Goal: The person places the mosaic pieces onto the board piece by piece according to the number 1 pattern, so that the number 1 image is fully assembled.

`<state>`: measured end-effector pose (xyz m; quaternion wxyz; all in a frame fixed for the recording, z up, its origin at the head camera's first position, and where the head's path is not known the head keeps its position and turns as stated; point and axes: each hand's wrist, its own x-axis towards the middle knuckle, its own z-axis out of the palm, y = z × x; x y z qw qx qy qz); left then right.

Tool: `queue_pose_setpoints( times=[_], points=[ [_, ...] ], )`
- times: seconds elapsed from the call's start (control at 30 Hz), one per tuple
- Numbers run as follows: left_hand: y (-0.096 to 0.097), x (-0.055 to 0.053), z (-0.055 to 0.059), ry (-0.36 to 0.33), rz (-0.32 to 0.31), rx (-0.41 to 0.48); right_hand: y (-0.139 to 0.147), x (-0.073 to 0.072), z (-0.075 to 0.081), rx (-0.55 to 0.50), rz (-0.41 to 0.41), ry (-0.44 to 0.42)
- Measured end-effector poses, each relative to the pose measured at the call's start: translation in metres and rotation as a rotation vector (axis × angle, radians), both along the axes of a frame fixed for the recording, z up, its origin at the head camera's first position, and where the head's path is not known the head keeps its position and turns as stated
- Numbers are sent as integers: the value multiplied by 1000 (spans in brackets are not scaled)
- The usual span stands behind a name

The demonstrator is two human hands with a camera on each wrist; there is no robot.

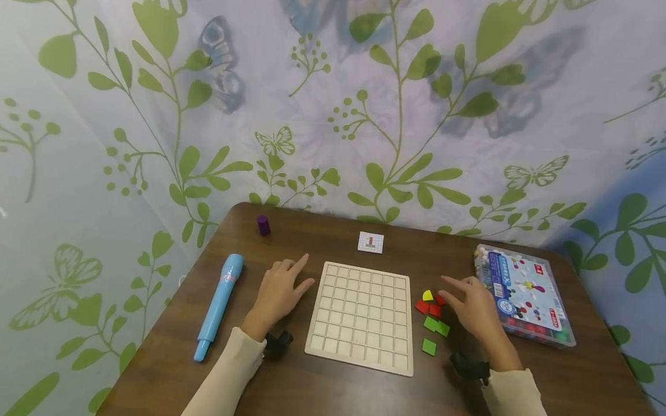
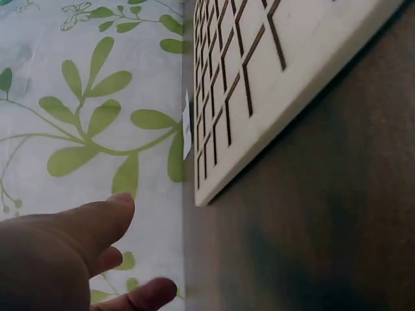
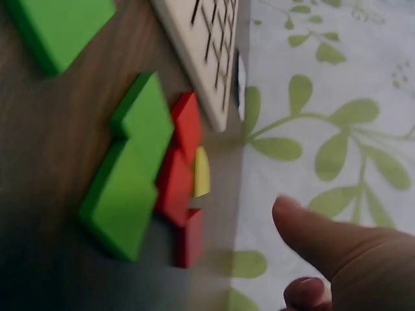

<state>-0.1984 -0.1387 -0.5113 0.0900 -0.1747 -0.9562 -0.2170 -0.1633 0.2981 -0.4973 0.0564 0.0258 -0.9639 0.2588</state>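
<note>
A pale wooden grid board [image 1: 360, 318] lies on the brown table between my hands. Left of it my left hand [image 1: 278, 292] hovers with relaxed, spread fingers and holds nothing. My right hand [image 1: 472, 303] is beside the loose tiles at the board's right, its fingers loosely extended and empty. Those tiles are several green squares [image 1: 429, 346], several red squares [image 1: 435, 311] and one yellow rounded piece [image 1: 428, 295]. In the right wrist view the green tiles [image 3: 123, 201] lie near the red ones [image 3: 175, 184], with my thumb [image 3: 311, 230] apart from them.
Behind the board lies a small white card [image 1: 371, 242] with a coloured pattern on a grid. A blue microphone-shaped stick [image 1: 219, 307] lies at left, and a dark purple cylinder [image 1: 263, 225] stands at back left. At right sits a clear plastic box [image 1: 525, 294] of coloured pieces. A patterned cloth hangs behind.
</note>
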Motion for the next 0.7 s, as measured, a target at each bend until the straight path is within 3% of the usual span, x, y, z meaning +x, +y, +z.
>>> queue_pose_setpoints(
  times=[0.07,0.2,0.3,0.47,0.7],
  points=[
    [-3,-3,-7,-72,-30,106,4,-3,-8,-15,-1,-20],
    [-11,-11,-22,-279,-110,379,10,-8,-20,-84,-27,-63],
    [-15,-16,-30,-383,-127,495,11,-10,-24,-143,-59,-107],
    [-16,-16,-37,-448,-112,518,5,-9,-31,-188,-62,-132],
    [-13,-18,-44,-424,-151,480,1,-7,-47,-173,-98,-50]
  ],
)
